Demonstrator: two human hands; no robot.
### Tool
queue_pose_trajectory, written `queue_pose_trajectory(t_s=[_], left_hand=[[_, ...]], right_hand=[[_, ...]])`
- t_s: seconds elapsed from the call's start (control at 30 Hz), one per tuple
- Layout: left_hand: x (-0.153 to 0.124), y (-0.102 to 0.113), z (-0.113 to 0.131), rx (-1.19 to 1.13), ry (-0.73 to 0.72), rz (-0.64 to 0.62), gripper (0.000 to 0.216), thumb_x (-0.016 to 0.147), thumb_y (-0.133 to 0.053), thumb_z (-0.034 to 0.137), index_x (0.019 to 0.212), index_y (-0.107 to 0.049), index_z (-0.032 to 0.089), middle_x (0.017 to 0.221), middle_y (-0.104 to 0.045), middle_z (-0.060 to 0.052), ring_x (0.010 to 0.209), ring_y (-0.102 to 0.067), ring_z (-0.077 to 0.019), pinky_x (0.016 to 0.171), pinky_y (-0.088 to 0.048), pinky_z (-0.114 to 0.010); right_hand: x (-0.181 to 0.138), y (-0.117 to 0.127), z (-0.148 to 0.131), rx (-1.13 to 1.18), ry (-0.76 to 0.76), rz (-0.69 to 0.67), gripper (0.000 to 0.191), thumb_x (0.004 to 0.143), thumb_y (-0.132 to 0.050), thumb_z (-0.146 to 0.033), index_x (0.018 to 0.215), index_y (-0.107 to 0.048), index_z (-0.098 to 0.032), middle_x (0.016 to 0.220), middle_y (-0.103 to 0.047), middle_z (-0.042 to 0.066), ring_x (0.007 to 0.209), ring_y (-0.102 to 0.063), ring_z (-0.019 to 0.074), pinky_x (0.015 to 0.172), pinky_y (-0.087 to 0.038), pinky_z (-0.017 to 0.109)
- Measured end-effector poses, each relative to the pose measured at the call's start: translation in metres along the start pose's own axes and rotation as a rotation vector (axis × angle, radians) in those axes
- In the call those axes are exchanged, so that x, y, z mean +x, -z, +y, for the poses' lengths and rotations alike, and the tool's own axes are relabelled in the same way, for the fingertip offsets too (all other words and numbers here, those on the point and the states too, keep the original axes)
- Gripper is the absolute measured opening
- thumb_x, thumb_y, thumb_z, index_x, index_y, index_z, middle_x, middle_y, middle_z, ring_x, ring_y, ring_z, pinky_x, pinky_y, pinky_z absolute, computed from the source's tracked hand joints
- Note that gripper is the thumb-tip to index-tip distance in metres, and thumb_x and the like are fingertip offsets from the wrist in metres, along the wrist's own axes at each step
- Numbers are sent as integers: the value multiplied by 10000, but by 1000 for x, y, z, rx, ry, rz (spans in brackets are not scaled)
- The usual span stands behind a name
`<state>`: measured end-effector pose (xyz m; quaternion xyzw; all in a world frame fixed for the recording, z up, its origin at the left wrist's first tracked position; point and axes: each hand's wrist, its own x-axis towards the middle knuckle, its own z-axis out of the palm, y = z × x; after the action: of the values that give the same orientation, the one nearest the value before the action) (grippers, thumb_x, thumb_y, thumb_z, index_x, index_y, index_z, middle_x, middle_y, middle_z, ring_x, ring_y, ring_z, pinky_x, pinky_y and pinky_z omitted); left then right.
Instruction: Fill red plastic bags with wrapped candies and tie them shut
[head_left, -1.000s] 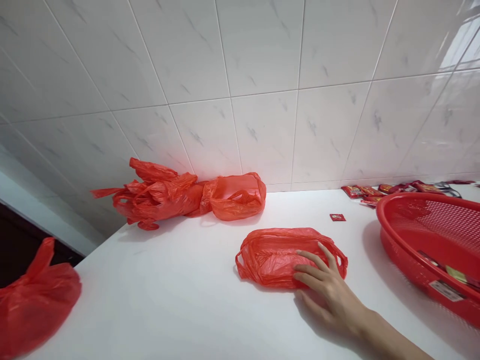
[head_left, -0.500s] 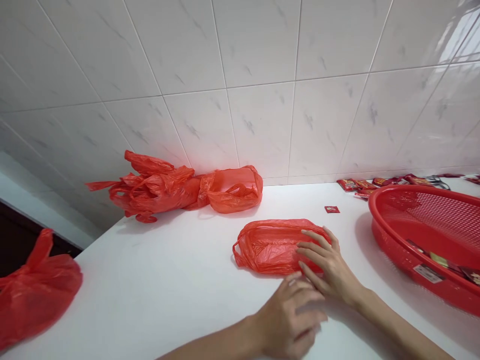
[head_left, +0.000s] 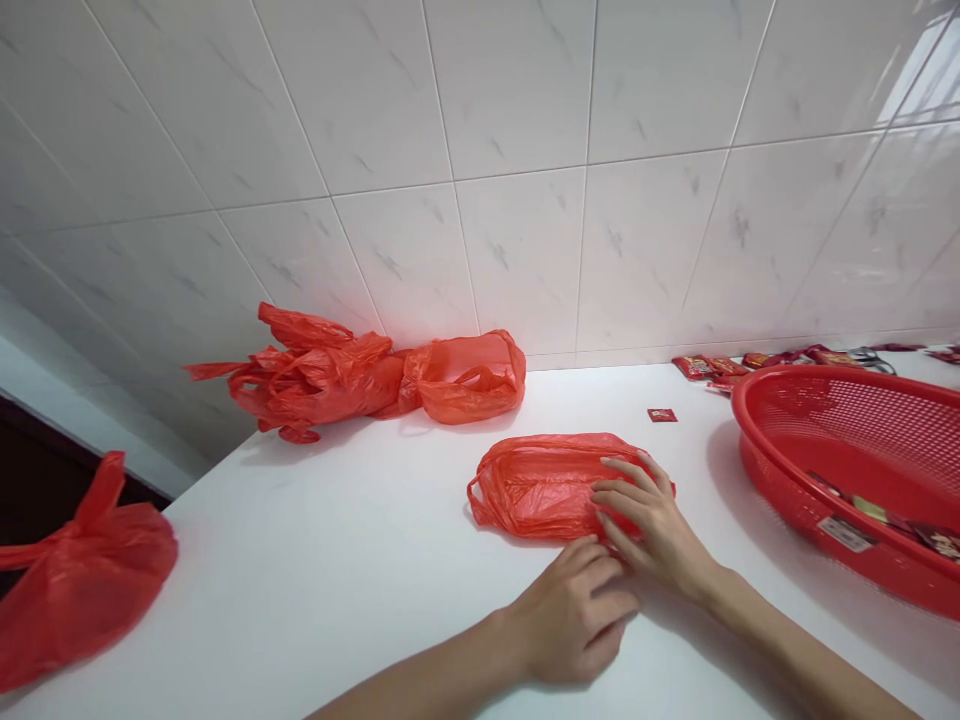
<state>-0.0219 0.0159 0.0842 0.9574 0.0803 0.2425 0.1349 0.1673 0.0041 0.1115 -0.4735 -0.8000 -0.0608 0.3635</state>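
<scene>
A flattened red plastic bag [head_left: 536, 485] lies on the white counter [head_left: 360, 560]. My right hand [head_left: 651, 520] rests on the bag's right end with its fingers spread flat. My left hand [head_left: 574, 620] lies on the counter just in front of the bag, fingers curled loosely toward its near edge, holding nothing that I can see.
A heap of crumpled red bags [head_left: 360, 375] lies against the tiled wall. Another red bag [head_left: 79, 570] sits at the counter's left edge. A red mesh basket [head_left: 855, 470] with a few packets stands at the right. Small red sachets [head_left: 720, 365] lie along the wall.
My left hand has come into view and moved up to the bag's near edge. My right hand has stayed on the bag, sliding slightly left.
</scene>
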Motion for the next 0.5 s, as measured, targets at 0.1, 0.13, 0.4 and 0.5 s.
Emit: queue_pose_trajectory(t_s=[0.1,0.13,0.4,0.5], left_hand=[[1,1,0,-30,42,15,111,868,-535,173,914,-636,173,988,-639,-81,921,-548,-203,910,-505,-350],[1,1,0,-37,49,16,111,863,-542,175,914,-640,173,984,-642,-77,897,-551,-196,887,-509,-339],[-3,-2,-5,-43,22,49,185,881,-564,217,1023,-671,165,1146,-662,-110,1032,-603,-212,969,-512,-355],[-9,-8,0,5,-121,-83,200,928,-573,320,1057,-681,213,1220,-658,-105,1133,-603,-233,1036,-493,-406]], right_hand=[[-1,-2,-1,4,10,-13,187,953,-494,-129,969,-650,-231,961,-771,44,1200,-618,327,1079,-359,641],[-1,-3,-1,0,14,-15,189,951,-495,-127,968,-649,-235,964,-771,41,1195,-624,327,1078,-367,640],[10,44,-5,-85,64,119,349,969,-525,-194,1301,-568,-294,1184,-744,51,1202,-640,298,1079,-438,588],[8,105,16,-157,-102,255,404,976,-548,-358,1379,-543,-337,1300,-689,61,1212,-639,294,1108,-443,557]])
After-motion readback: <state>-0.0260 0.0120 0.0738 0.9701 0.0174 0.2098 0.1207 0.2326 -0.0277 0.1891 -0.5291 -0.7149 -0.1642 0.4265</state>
